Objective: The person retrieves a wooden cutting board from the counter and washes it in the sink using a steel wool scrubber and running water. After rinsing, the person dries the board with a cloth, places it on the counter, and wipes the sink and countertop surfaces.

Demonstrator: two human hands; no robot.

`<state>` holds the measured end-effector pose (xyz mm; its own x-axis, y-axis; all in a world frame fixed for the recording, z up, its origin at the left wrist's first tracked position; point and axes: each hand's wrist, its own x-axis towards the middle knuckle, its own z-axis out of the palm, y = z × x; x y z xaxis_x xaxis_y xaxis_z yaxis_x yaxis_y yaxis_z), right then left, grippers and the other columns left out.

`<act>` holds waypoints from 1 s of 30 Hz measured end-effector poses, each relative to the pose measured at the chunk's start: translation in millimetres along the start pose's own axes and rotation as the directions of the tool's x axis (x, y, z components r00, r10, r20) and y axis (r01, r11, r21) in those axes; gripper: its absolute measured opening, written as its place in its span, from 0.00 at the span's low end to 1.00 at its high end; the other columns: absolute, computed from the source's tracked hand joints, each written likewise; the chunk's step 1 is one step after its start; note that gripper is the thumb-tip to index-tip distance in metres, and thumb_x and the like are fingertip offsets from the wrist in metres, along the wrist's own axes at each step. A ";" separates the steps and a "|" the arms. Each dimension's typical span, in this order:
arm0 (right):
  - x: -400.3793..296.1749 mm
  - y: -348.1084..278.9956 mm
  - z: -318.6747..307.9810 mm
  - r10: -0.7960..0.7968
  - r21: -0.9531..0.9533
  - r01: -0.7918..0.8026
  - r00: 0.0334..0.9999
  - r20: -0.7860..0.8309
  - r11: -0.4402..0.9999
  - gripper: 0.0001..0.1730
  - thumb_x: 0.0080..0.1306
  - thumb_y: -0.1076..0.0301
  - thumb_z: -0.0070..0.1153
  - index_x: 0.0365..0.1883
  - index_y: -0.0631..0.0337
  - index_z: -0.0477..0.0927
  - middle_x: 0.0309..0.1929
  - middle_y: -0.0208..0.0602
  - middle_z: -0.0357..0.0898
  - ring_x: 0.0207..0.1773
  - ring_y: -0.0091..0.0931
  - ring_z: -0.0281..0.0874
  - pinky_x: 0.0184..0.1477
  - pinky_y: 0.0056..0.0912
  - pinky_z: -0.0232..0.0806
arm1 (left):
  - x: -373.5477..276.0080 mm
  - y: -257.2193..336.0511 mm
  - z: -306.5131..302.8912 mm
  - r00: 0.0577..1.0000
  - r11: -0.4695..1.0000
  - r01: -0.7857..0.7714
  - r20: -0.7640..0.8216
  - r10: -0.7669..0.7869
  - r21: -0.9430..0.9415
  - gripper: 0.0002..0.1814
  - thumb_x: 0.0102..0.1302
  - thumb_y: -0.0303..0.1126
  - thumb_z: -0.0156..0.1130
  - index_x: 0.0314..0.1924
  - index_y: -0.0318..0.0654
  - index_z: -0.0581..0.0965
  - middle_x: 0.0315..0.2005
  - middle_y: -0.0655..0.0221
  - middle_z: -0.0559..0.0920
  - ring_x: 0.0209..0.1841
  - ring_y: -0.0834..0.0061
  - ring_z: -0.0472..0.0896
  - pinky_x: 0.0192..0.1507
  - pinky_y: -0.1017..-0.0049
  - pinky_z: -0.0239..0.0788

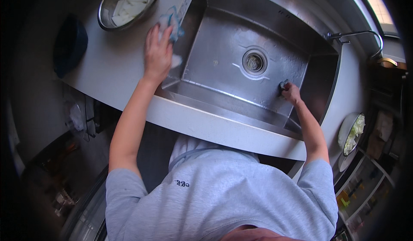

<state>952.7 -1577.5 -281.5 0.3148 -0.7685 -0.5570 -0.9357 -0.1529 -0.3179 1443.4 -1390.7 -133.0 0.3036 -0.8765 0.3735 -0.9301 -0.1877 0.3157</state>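
My left hand lies over a white and blue cloth on the counter at the sink's left rim; part of the cloth shows past the fingertips and part beside the palm. Down in the stainless steel sink, my right hand has its fingers closed on a small greyish-blue cloth or scouring pad, near the basin's right front corner. The round drain strainer holds pale scraps. A small pale bit is on the basin floor left of the drain.
A metal bowl of pale cut vegetable pieces stands at the upper left, and a dark blue container at the far left. The chrome faucet rises behind the sink's right side. A bowl of chopped leafy vegetable stands at right.
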 end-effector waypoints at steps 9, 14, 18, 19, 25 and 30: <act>-28.7 -107.0 -65.9 -0.112 0.658 -0.105 0.954 0.279 0.746 0.14 0.55 0.73 0.58 0.41 0.64 0.73 0.28 0.32 0.76 0.25 0.21 0.75 0.25 0.23 0.72 | 149.3 5.4 81.9 0.978 0.978 -0.202 -0.050 0.205 0.051 0.25 0.53 0.21 0.54 0.54 0.46 0.72 0.55 0.55 0.69 0.58 0.53 0.67 0.59 0.62 0.60; -39.4 -145.3 -113.7 -0.250 0.956 0.011 0.966 0.066 0.293 0.12 0.57 0.70 0.59 0.38 0.61 0.73 0.27 0.30 0.75 0.30 0.22 0.76 0.31 0.25 0.73 | 100.8 21.9 59.0 0.961 0.913 -0.267 -0.020 0.275 -0.308 0.22 0.49 0.16 0.51 0.45 0.44 0.78 0.47 0.59 0.75 0.51 0.57 0.73 0.53 0.66 0.66; 5.3 -80.2 -36.3 -0.147 -0.185 0.120 0.979 -0.142 0.975 0.11 0.52 0.69 0.55 0.33 0.64 0.78 0.29 0.46 0.80 0.36 0.37 0.80 0.38 0.38 0.71 | 69.1 34.9 -1.9 0.995 0.878 -0.101 -0.070 0.077 -0.468 0.23 0.48 0.14 0.48 0.44 0.41 0.78 0.47 0.56 0.76 0.50 0.55 0.73 0.52 0.67 0.65; 9.5 -78.7 -25.5 -0.150 -0.089 0.137 0.976 -0.160 0.987 0.13 0.49 0.66 0.57 0.32 0.64 0.79 0.32 0.50 0.80 0.36 0.40 0.79 0.42 0.37 0.71 | 59.5 26.7 -12.0 0.995 0.893 -0.072 -0.097 0.032 -0.445 0.24 0.48 0.14 0.48 0.45 0.41 0.78 0.47 0.56 0.75 0.49 0.54 0.73 0.53 0.67 0.65; -13.0 -111.6 -87.9 -0.060 0.585 0.021 0.997 0.047 0.811 0.12 0.55 0.67 0.60 0.36 0.62 0.79 0.27 0.34 0.78 0.31 0.23 0.77 0.32 0.27 0.72 | 26.2 -12.5 6.4 0.990 0.981 -0.069 -0.130 0.045 -0.184 0.25 0.49 0.15 0.50 0.48 0.43 0.76 0.51 0.56 0.72 0.53 0.54 0.70 0.56 0.63 0.61; -30.8 -153.6 -164.0 -0.274 0.901 0.221 0.954 -0.121 0.374 0.06 0.60 0.68 0.57 0.33 0.60 0.77 0.28 0.28 0.76 0.30 0.19 0.76 0.30 0.22 0.72 | 21.7 -16.4 8.3 0.994 0.984 -0.058 -0.104 0.041 -0.166 0.25 0.51 0.17 0.51 0.50 0.44 0.75 0.52 0.57 0.71 0.54 0.54 0.69 0.57 0.62 0.59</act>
<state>1060.6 -1632.3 -89.7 0.5378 -0.7662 -0.3517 -0.1368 0.3324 -0.9332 1463.5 -1410.3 -137.3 0.2852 -0.8324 0.4751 -0.8990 -0.0604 0.4339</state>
